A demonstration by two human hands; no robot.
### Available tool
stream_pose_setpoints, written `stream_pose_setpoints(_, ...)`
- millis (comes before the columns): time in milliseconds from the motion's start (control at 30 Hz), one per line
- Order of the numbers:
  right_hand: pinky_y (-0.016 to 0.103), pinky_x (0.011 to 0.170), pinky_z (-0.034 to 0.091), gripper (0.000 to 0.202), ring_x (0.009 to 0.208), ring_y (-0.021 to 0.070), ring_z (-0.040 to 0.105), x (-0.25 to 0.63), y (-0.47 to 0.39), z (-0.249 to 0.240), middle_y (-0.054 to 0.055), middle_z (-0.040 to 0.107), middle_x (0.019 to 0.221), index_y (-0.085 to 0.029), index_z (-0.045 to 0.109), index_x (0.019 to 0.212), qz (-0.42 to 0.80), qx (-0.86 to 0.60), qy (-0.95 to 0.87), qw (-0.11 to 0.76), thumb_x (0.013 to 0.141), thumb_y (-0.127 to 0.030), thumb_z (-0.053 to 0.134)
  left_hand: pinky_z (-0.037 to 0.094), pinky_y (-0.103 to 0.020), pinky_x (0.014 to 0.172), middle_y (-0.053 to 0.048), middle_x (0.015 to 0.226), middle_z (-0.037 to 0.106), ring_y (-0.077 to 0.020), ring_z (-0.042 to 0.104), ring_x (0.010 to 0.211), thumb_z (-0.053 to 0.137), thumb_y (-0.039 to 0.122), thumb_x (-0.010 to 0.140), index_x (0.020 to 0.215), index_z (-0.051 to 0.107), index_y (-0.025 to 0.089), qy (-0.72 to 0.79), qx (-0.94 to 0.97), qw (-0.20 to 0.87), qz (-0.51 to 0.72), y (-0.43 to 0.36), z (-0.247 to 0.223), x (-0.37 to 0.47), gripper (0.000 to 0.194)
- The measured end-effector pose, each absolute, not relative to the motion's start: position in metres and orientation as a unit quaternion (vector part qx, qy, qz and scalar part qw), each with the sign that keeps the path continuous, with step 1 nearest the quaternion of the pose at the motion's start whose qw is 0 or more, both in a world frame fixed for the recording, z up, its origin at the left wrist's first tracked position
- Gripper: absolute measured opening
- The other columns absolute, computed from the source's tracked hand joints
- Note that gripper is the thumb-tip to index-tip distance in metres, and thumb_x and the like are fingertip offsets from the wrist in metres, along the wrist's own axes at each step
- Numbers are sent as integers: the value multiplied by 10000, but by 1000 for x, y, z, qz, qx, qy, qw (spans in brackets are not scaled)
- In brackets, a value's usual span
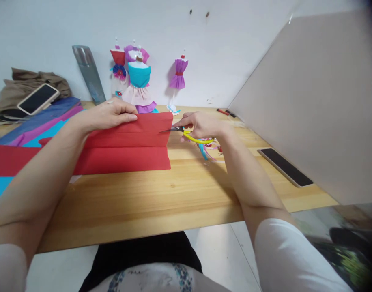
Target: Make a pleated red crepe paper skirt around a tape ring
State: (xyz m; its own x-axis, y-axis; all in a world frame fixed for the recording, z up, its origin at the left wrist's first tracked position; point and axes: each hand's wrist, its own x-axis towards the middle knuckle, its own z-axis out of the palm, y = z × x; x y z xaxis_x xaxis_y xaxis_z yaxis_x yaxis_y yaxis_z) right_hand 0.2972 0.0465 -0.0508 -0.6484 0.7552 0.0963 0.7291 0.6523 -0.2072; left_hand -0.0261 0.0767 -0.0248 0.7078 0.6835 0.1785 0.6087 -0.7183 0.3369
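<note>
Patterned top nearest cam; red sheet being pinched, far edge, by L fingers; scissors gripped by R fingers. Sheet prob. light, soft, tearable, best held nr. blades.

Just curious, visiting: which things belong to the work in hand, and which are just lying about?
In use:
- red sheet, in the left hand
- yellow-handled scissors, in the right hand

Seemingly idle:
- left phone
- right phone
- bottle
- brown cloth

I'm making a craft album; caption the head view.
Right hand guides yellow-handled scissors at the edge of red paper, left hand resting on it.
</note>
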Motion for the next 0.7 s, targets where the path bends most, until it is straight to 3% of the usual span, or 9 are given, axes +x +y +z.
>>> stream_pose_setpoints(700, 257, 690, 363, 526, 745, 162, 502, 295, 46, -51, 66, 600, 813, -136, 730, 1252, 71, -424, -900, 73, 787, -381, 732, 407, -270, 705, 0, 727, 589, -145, 539, 707, 426, 540, 863, 823, 662, 157, 372, 912, 115, 132, 81, -27, -28, 451)
